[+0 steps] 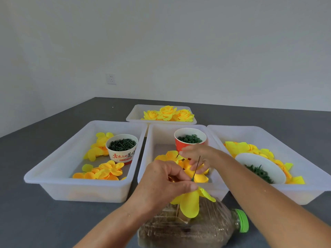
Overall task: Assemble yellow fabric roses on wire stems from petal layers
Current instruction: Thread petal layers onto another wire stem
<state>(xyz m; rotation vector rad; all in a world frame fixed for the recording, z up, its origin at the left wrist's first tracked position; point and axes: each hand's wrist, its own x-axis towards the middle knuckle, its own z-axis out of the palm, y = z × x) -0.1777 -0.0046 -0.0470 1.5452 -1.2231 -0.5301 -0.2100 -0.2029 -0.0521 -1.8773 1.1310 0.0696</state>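
**Petal layer being threaded onto the stem**

A yellow petal layer (190,203) is pinched at its centre by the left hand (164,179), with the wire stem (196,168) rising just beyond its fingertips. Loose petals (172,156) in the middle tray (143,172) are touched by the curled fingers of the right hand (198,156); whether one is pinched cannot be told. Next, another layer is probably to be slid down the wire. The stem's lower end is hidden behind the left fingers.
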